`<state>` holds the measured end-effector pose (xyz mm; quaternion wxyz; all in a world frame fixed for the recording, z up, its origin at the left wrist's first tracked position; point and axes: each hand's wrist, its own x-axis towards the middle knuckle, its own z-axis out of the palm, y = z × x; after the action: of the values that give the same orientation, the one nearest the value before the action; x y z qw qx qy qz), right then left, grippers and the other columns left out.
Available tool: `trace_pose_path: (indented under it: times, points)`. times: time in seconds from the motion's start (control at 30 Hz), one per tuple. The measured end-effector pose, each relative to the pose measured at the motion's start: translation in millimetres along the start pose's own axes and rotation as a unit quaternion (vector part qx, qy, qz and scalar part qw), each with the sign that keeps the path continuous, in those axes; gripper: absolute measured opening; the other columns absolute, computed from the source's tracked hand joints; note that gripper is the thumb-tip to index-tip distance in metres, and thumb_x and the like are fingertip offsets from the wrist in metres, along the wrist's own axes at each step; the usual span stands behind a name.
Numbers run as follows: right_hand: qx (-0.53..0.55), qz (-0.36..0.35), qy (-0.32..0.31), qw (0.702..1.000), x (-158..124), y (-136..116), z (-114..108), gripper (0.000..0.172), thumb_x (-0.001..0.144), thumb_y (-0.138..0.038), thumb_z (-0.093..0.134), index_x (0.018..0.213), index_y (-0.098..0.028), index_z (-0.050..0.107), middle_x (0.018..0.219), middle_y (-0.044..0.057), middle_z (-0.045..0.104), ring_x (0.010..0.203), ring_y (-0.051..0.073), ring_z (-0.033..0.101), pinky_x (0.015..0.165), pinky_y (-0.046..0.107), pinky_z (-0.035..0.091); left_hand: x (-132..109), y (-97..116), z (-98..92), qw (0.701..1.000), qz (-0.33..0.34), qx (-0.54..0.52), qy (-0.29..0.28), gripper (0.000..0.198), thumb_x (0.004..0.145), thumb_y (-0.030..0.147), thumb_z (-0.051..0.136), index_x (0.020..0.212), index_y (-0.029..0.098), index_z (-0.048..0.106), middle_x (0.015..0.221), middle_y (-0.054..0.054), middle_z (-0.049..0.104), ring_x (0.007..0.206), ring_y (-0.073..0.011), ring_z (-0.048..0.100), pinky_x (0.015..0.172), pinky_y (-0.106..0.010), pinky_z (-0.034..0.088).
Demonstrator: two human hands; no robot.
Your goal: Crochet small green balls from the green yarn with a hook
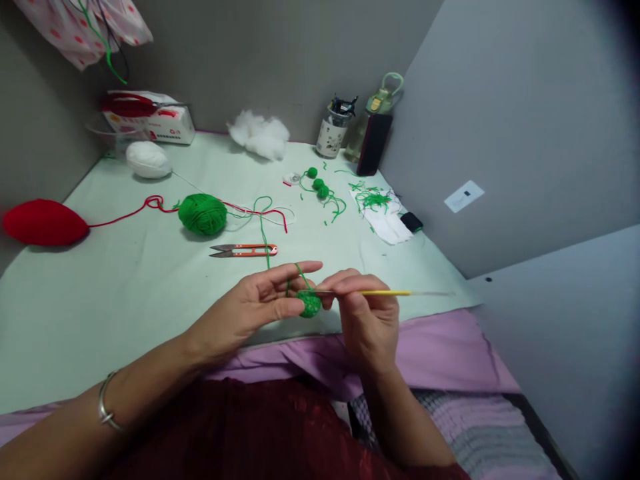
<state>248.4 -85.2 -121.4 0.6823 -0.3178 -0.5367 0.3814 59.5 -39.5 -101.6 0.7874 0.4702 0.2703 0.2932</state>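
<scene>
My left hand (265, 297) pinches a small round green crochet piece (309, 304) between thumb and fingers. Green yarn runs over its raised index finger and back across the table. My right hand (367, 310) grips a crochet hook (387, 293) with a yellow handle, its tip at the top of the crochet piece. Beyond the left hand lies a pair of orange-handled thread snips (244, 251), blades pointing left. Behind the snips sits a green yarn ball (203, 214).
Red yarn (45, 223) and white yarn (149, 159) lie at left. White stuffing (259, 135), small green balls (319, 183), a pen holder (332, 133), a bottle (357, 133) and a dark phone (375, 145) stand farther back. Green scraps (373, 200) lie on white paper (390, 227) near the right wall.
</scene>
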Motion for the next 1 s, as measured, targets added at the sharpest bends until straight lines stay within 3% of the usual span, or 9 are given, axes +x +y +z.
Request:
trace_pose_path:
  times: [0.1,0.17,0.27,0.43,0.73,0.87,1.0]
  points:
    - [-0.109,-0.042,-0.01,0.993,-1,-1,3,0.016,0.1,-0.027,0.066,0.104,-0.031,0.08,0.099,0.003,0.08,0.092,0.02,0.072,0.079,0.036,0.059,0,0,2.0,0.996,0.018,0.076,0.032,0.057,0.082,0.029,0.086,0.136,0.031,0.069,0.113,-0.001,0.071,0.119,-0.0226,0.063,0.11,-0.038,0.042]
    - [-0.126,-0.044,-0.02,0.991,-1,-1,4,0.017,0.1,-0.026,0.065,0.105,-0.031,0.08,0.101,0.004,0.08,0.097,0.021,0.072,0.083,0.038,0.058,0,0,3.7,0.99,0.037,0.117,0.065,0.061,0.078,0.029,0.089,0.136,0.03,0.069,0.11,-0.001,0.07,0.122,-0.0237,0.061,0.114,-0.04,0.038]
    - [-0.07,-0.025,-0.014,0.997,0,1,4,0.016,0.101,-0.026,0.064,0.104,-0.03,0.079,0.099,0.002,0.08,0.089,0.018,0.072,0.076,0.035,0.057,-1,1,6.9,0.983,0.06,0.135,0.107,0.067,0.076,0.026,0.088,0.139,0.027,0.066,0.103,0.0,0.066,0.112,-0.0222,0.063,0.111,-0.04,0.042]
    - [0.033,0.043,-0.002,0.999,1,4,2,0.015,0.103,-0.028,0.06,0.1,-0.026,0.074,0.095,0.002,0.08,0.075,0.013,0.068,0.069,0.029,0.056,-3,5,10.2,0.974,0.084,0.168,0.127,0.071,0.072,0.021,0.088,0.139,0.02,0.065,0.094,0.0,0.064,0.1,-0.0196,0.063,0.102,-0.037,0.048]
    - [-0.033,0.006,-0.049,0.998,3,-3,-4,0.015,0.104,-0.029,0.057,0.102,-0.026,0.072,0.093,0.002,0.08,0.076,0.015,0.069,0.073,0.033,0.058,-2,11,13.2,0.959,0.096,0.229,0.139,0.064,0.071,0.028,0.09,0.132,0.022,0.07,0.087,0.002,0.057,0.092,-0.0182,0.059,0.102,-0.038,0.046]
    - [-0.141,-0.065,-0.093,0.983,1,-9,-6,0.02,0.104,-0.02,0.055,0.111,-0.027,0.072,0.099,0.004,0.08,0.09,0.018,0.073,0.079,0.037,0.059,-2,10,14.4,0.955,0.086,0.238,0.155,0.062,0.072,0.033,0.089,0.131,0.022,0.071,0.086,0.002,0.056,0.09,-0.0187,0.058,0.101,-0.039,0.044]
    - [-0.29,-0.191,-0.152,0.925,-2,-10,-5,0.027,0.098,-0.011,0.06,0.12,-0.023,0.071,0.11,0.01,0.079,0.099,0.022,0.075,0.083,0.039,0.06,-3,3,15.0,0.953,0.089,0.221,0.19,0.059,0.075,0.033,0.085,0.131,0.022,0.071,0.085,0.002,0.056,0.085,-0.0182,0.056,0.089,-0.036,0.048]
